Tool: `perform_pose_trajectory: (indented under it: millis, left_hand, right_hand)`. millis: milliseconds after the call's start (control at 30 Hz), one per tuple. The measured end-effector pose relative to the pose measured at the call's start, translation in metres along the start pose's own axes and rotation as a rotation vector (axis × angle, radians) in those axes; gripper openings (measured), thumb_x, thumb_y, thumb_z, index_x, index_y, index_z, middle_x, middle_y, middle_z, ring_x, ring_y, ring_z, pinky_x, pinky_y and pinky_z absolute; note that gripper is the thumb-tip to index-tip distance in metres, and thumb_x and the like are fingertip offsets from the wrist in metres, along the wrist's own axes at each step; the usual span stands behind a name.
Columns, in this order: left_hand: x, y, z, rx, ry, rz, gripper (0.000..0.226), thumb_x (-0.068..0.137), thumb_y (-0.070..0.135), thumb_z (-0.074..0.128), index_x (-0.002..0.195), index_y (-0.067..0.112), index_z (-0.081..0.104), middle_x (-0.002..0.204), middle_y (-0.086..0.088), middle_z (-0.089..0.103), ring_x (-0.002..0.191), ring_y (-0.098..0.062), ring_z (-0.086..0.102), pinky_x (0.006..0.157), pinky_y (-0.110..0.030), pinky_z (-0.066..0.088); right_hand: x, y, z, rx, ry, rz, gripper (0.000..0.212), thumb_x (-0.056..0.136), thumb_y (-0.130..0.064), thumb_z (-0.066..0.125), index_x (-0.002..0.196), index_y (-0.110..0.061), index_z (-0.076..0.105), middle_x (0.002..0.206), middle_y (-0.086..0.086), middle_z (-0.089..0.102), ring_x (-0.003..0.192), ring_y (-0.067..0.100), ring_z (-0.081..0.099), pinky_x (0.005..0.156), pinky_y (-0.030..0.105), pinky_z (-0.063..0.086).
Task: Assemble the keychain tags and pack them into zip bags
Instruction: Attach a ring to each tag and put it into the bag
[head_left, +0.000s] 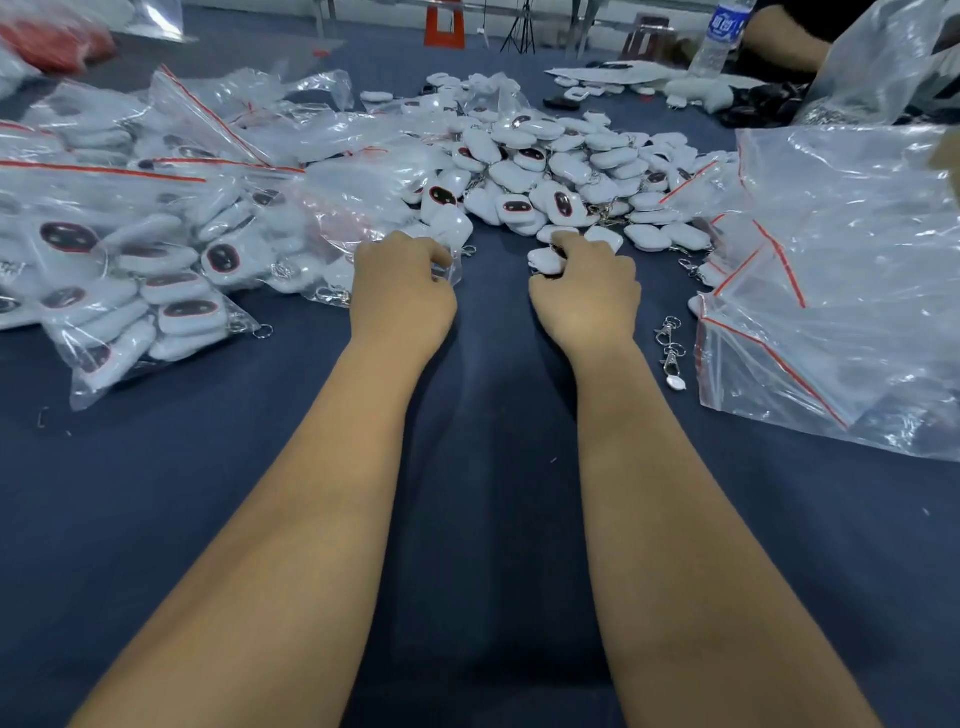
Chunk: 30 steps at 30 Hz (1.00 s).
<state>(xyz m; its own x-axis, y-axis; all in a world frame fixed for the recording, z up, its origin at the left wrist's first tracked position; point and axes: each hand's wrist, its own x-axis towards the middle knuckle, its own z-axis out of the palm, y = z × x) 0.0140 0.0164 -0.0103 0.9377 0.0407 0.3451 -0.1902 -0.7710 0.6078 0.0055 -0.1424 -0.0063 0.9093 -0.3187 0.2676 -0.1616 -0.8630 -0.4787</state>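
Packed clear red-zip plastic bags (130, 270) are stacked at left, where the left hand (402, 291) is curled on a bag edge; the right hand (584, 283) pinches a white oval keychain tag (545, 260) by the loose white tag heap (550, 171). Looks like picking is underway, so bagging is probably called for next. Empty clear zip bags (831, 270) and loose metal clasps (670, 343) are cluttered at right.

A bare lane of tablecloth (483, 467) is left open below the tag pile (550, 171); it is flanked left by filled bags (130, 260), right by empty bags (841, 291).
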Motion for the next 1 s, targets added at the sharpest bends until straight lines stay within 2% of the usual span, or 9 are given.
perform_pose_trajectory:
  millis: [167, 333, 400, 467, 533, 667, 833, 900, 1000]
  left_hand:
    - [-0.005, 0.008, -0.001, -0.148, -0.007, 0.005, 0.047, 0.084, -0.007, 0.041, 0.114, 0.013, 0.071, 0.12, -0.005, 0.064, 0.102, -0.017, 0.055, 0.083, -0.024, 0.039]
    - [-0.003, 0.008, 0.002, -0.113, -0.106, -0.002, 0.043, 0.086, -0.003, 0.046, 0.116, 0.015, 0.071, 0.117, -0.005, 0.068, 0.107, -0.023, 0.06, 0.082, -0.024, 0.04]
    - [-0.003, 0.007, 0.003, -0.064, -0.098, 0.021, 0.042, 0.082, -0.003, 0.049, 0.114, 0.012, 0.072, 0.111, -0.009, 0.069, 0.103, -0.026, 0.062, 0.08, -0.026, 0.044]
    - [-0.002, 0.006, 0.003, -0.028, -0.066, 0.023, 0.043, 0.08, -0.003, 0.051, 0.115, 0.009, 0.072, 0.115, -0.013, 0.068, 0.107, -0.032, 0.06, 0.087, -0.032, 0.048]
    - [0.0, 0.004, 0.002, 0.001, -0.032, -0.003, 0.042, 0.08, 0.0, 0.052, 0.116, 0.01, 0.071, 0.121, -0.014, 0.065, 0.114, -0.036, 0.056, 0.093, -0.036, 0.046]
    - [-0.002, 0.005, 0.0, -0.004, -0.001, -0.018, 0.039, 0.079, 0.0, 0.054, 0.112, 0.008, 0.073, 0.119, -0.014, 0.065, 0.11, -0.034, 0.058, 0.088, -0.035, 0.048]
    - [-0.001, 0.005, 0.0, -0.011, -0.006, -0.027, 0.041, 0.081, 0.0, 0.054, 0.117, 0.01, 0.071, 0.121, -0.012, 0.067, 0.113, -0.032, 0.059, 0.086, -0.032, 0.046]
    - [-0.001, 0.005, 0.0, -0.035, -0.02, -0.033, 0.046, 0.082, 0.001, 0.053, 0.123, 0.013, 0.068, 0.125, -0.009, 0.066, 0.116, -0.028, 0.058, 0.09, -0.031, 0.046]
    - [-0.001, 0.004, 0.001, -0.084, -0.032, -0.058, 0.048, 0.082, 0.004, 0.055, 0.127, 0.016, 0.066, 0.127, -0.005, 0.065, 0.115, -0.024, 0.059, 0.089, -0.028, 0.045]
  right_hand:
    - [-0.003, -0.005, 0.0, 0.068, 0.037, -0.042, 0.036, 0.089, -0.015, 0.054, 0.123, -0.027, 0.062, 0.118, -0.004, 0.063, 0.115, 0.025, 0.05, 0.091, 0.031, 0.034]
    - [-0.006, -0.013, -0.002, 0.375, -0.001, 0.016, 0.01, 0.086, -0.028, 0.057, 0.08, -0.025, 0.065, 0.075, -0.012, 0.064, 0.088, 0.016, 0.061, 0.096, 0.038, 0.045]
    - [-0.006, -0.016, -0.003, 0.3, 0.044, -0.04, 0.009, 0.085, -0.029, 0.055, 0.08, -0.027, 0.063, 0.087, -0.01, 0.066, 0.094, 0.017, 0.059, 0.093, 0.033, 0.039]
    - [-0.005, -0.015, -0.001, 0.183, 0.039, -0.129, 0.019, 0.087, -0.03, 0.056, 0.103, -0.026, 0.066, 0.116, -0.008, 0.061, 0.113, 0.02, 0.051, 0.091, 0.033, 0.032]
    - [-0.004, -0.013, 0.004, 0.021, -0.066, -0.177, 0.039, 0.092, -0.034, 0.053, 0.129, -0.024, 0.056, 0.143, -0.003, 0.044, 0.131, 0.023, 0.036, 0.102, 0.036, 0.026]
    - [-0.007, -0.01, 0.011, -0.178, -0.093, -0.092, 0.045, 0.096, -0.046, 0.045, 0.133, -0.022, 0.053, 0.149, 0.007, 0.032, 0.136, 0.029, 0.026, 0.109, 0.041, 0.02]
    - [-0.006, -0.011, 0.006, 0.001, -0.029, -0.039, 0.036, 0.088, -0.039, 0.059, 0.123, -0.03, 0.06, 0.139, 0.003, 0.041, 0.132, 0.026, 0.03, 0.108, 0.038, 0.02]
    - [-0.006, -0.014, 0.003, 0.154, 0.009, -0.079, 0.036, 0.084, -0.023, 0.061, 0.12, -0.03, 0.06, 0.13, 0.0, 0.051, 0.121, 0.022, 0.044, 0.104, 0.036, 0.032]
    - [-0.009, -0.022, -0.002, 0.712, -0.041, -0.045, 0.031, 0.083, -0.005, 0.055, 0.103, -0.027, 0.063, 0.102, -0.004, 0.063, 0.078, 0.005, 0.057, 0.07, 0.024, 0.047]
